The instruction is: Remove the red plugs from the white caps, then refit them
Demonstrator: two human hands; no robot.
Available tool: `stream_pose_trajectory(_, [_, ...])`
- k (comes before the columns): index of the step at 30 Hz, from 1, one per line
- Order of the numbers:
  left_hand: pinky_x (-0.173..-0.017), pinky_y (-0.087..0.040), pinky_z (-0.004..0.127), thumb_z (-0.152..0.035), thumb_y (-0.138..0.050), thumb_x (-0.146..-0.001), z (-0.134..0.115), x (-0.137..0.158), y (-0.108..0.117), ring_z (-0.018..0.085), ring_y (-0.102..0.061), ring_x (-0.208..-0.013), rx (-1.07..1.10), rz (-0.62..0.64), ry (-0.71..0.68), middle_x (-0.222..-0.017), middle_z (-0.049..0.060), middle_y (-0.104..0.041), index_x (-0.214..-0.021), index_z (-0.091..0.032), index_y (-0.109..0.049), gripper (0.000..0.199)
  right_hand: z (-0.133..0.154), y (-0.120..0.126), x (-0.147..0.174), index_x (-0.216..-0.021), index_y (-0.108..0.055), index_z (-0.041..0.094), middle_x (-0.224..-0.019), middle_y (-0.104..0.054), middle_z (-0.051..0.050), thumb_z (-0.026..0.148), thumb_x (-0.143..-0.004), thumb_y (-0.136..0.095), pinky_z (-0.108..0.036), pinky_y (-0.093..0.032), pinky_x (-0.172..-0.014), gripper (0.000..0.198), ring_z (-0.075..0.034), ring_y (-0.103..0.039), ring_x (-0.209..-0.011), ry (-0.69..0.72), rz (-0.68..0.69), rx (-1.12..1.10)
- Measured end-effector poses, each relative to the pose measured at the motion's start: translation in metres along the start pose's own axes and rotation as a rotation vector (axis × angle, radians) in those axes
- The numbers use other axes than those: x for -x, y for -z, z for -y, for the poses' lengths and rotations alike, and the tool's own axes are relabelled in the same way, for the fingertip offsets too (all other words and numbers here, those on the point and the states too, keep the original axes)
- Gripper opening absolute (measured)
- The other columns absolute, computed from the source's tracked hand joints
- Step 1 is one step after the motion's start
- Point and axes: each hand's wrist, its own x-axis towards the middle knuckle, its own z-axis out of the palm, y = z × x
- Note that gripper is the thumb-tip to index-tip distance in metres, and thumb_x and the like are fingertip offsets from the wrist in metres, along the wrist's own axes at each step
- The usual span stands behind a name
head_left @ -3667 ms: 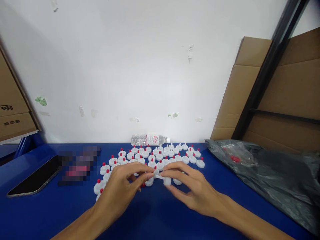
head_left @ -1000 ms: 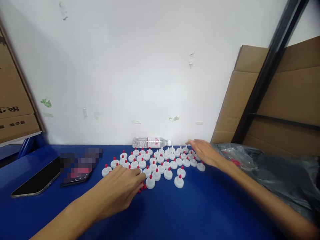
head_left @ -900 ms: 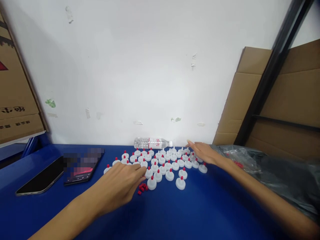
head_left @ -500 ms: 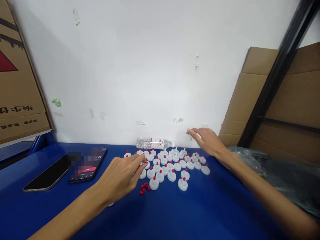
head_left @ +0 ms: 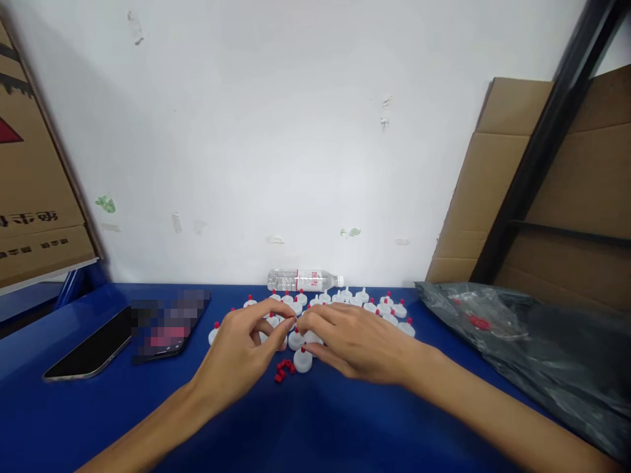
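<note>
Over the group of white nozzle caps, my left hand (head_left: 240,351) and my right hand (head_left: 362,345) meet at the fingertips. The left thumb and index finger are pinched, but anything between them is too small to make out. My right hand is closed with bent fingers against that pinch, and what it grips is hidden. Just below the fingers stands a white nozzle cap (head_left: 302,361) with a red tip. Several small loose red caps (head_left: 282,374) lie beside it. Behind my hands, some white nozzles (head_left: 363,295) have no red tip.
A clear plastic bottle (head_left: 305,280) lies along the wall. Two phones (head_left: 89,348) (head_left: 172,332) rest at the left of the blue table (head_left: 296,433). Dark plastic sheeting (head_left: 532,368) and a clear bag (head_left: 493,322) with red pieces lie right. Cardboard (head_left: 466,184) leans behind.
My right hand has come down and left from near the wall to meet my left hand over the caps. The left hand stays nearly in place. The view has shifted slightly.
</note>
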Motion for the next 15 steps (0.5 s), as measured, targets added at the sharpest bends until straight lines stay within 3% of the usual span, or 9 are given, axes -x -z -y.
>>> stream_pose_trajectory(6, [-0.039,-0.038,0.019,-0.04,-0.062,-0.094,-0.0035,-0.0005,-0.0006,0.016,-0.069,-0.058,0.216,0.01,0.091,-0.068,-0.001,-0.072,-0.099,-0.021,-0.068,0.021,-0.0097,0.0005,0.0036,-0.117,-0.048,0.019,-0.11,-0.067,-0.009,0.027,-0.103,-0.049,-0.039,-0.054,-0.087,0.016,-0.023,-0.065,-0.097,-0.037,-0.062,-0.057])
stream_pose_trajectory(11, [-0.037,-0.035,0.019,-0.041,-0.065,-0.092,-0.0038,-0.0028,-0.0004,0.016,-0.069,-0.054,0.29,0.04,0.125,-0.071,0.002,-0.074,-0.1,-0.019,-0.069,0.024,-0.0103,0.0015,0.005,-0.121,-0.047,0.018,-0.106,-0.068,-0.01,0.026,-0.103,-0.048,-0.04,-0.054,-0.086,0.02,-0.023,-0.064,-0.097,-0.04,-0.069,-0.074])
stream_pose_trajectory(15, [-0.036,-0.035,0.019,-0.042,-0.064,-0.092,-0.0044,-0.0035,-0.0011,0.015,-0.069,-0.054,0.276,0.05,0.104,-0.08,0.003,-0.076,-0.1,-0.02,-0.07,0.024,-0.0102,-0.0015,0.005,-0.116,-0.046,0.017,-0.11,-0.066,-0.013,0.013,-0.1,-0.045,-0.041,-0.053,-0.088,0.016,-0.024,-0.062,-0.101,-0.023,-0.055,-0.058])
